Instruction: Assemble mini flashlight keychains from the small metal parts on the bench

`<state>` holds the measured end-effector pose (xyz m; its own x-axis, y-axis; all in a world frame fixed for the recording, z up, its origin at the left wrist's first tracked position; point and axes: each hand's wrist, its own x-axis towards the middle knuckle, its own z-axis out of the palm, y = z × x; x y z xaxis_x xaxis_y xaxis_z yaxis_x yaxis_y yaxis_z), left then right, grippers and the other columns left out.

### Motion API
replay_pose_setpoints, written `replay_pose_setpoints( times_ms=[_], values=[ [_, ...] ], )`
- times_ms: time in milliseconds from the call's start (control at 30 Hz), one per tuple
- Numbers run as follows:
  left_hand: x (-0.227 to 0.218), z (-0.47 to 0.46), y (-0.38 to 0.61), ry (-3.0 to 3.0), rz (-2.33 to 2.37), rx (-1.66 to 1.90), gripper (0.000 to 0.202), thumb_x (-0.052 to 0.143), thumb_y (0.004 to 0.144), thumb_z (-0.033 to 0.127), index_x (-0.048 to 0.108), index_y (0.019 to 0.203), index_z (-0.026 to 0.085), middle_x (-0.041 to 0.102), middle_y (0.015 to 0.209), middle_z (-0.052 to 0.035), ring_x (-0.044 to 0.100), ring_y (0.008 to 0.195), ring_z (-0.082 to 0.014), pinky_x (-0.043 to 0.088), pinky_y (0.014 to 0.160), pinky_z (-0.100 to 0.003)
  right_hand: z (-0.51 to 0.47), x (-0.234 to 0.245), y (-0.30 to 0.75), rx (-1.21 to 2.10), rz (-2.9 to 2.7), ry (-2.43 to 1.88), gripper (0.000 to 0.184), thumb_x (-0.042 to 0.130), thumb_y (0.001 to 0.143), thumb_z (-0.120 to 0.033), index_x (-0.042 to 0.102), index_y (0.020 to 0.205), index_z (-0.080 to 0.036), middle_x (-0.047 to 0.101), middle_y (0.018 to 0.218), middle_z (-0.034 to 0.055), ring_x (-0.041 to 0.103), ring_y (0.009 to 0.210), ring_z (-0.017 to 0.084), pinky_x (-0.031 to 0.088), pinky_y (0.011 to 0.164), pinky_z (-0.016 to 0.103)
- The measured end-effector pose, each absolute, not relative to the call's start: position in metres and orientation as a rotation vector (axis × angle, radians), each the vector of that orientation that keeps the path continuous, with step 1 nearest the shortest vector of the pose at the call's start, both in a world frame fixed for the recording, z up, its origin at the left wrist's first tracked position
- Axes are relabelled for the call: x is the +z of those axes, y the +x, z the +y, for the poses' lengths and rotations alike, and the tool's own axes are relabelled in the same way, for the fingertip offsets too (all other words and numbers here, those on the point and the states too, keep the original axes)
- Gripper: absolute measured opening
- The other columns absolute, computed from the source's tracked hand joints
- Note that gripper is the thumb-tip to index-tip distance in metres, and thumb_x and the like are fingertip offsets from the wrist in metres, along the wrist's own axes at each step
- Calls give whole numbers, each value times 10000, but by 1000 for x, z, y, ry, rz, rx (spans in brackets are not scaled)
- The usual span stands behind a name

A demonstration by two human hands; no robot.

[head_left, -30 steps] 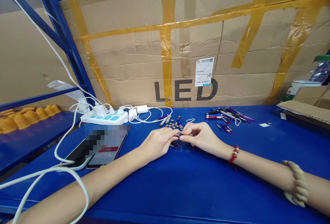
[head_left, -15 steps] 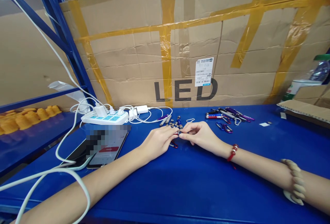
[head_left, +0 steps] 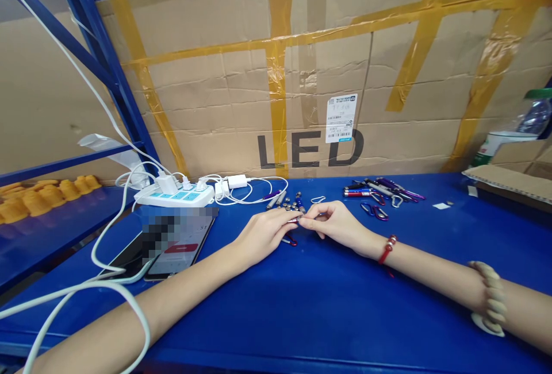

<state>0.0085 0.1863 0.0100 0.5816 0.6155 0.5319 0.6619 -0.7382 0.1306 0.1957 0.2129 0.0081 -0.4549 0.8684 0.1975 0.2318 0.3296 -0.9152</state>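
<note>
In the middle of the blue table, my left hand [head_left: 263, 235] is closed around a small red flashlight [head_left: 293, 220], whose body is mostly covered by the fingers. The thumb and forefinger of my right hand [head_left: 334, 222] pinch at its right end; any small part between those fingertips is hidden. Just below the left fingers lies a red carabiner clip [head_left: 291, 241]. Several small metal pieces [head_left: 288, 204] and a blue tube-like part [head_left: 299, 201] lie right behind my hands. A silver carabiner [head_left: 318, 199] rests behind the right hand.
Several pen-sized flashlights with clips [head_left: 383, 190] lie at back right, near two loose carabiners [head_left: 375, 211]. A white power strip [head_left: 176, 196] with cables stands at back left, by a phone [head_left: 183, 250]. White cable [head_left: 142, 316] loops over my left forearm. A cardboard box [head_left: 513, 184] stands right.
The dark, silvery end of the flashlight, visible between the hands before, is now mostly covered by my right fingertips. Both hands stay in nearly the same place.
</note>
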Motion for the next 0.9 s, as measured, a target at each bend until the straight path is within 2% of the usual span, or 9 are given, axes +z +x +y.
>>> replay_pose_setpoints(
  times_ms=[100, 367, 567, 733, 900],
  values=[
    [12, 185, 9, -2785, -1131, -857, 303, 384, 883, 251, 504, 1159, 221, 591, 1142, -18, 566, 1029, -132, 477, 906, -280, 212, 9, 196, 1123, -1894, -971, 395, 666, 623, -499, 578, 597, -115, 466, 442, -26, 406, 422, 63, 290, 438, 195],
    [11, 183, 12, -2771, -1252, -882, 269, 358, 886, 255, 519, 1097, 209, 590, 1132, -22, 563, 1035, -144, 473, 903, -282, 208, 11, 193, 1052, -1902, -971, 377, 669, 643, -478, 543, 615, -123, 472, 438, -27, 414, 399, 63, 285, 412, 180],
    [14, 182, 14, -2774, -1384, -966, 274, 327, 891, 237, 503, 1099, 207, 618, 1025, -35, 604, 881, -141, 495, 786, -257, 208, 10, 193, 808, -1883, -865, 358, 685, 659, -408, 619, 898, -149, 596, 779, 26, 444, 432, 48, 370, 415, 191],
    [16, 181, 14, -2811, -1430, -969, 260, 307, 900, 254, 509, 1059, 214, 617, 901, -20, 585, 778, -129, 458, 701, -227, 210, 6, 195, 651, -1883, -744, 273, 658, 710, -376, 682, 893, -175, 598, 870, 50, 442, 467, 52, 396, 433, 205],
    [17, 182, 14, -2873, -1432, -892, 256, 287, 905, 263, 520, 992, 203, 589, 815, -7, 549, 710, -114, 419, 663, -211, 212, 4, 197, 573, -1940, -710, 190, 635, 751, -331, 699, 883, -211, 599, 864, 36, 468, 520, 63, 399, 453, 199]
  ],
)
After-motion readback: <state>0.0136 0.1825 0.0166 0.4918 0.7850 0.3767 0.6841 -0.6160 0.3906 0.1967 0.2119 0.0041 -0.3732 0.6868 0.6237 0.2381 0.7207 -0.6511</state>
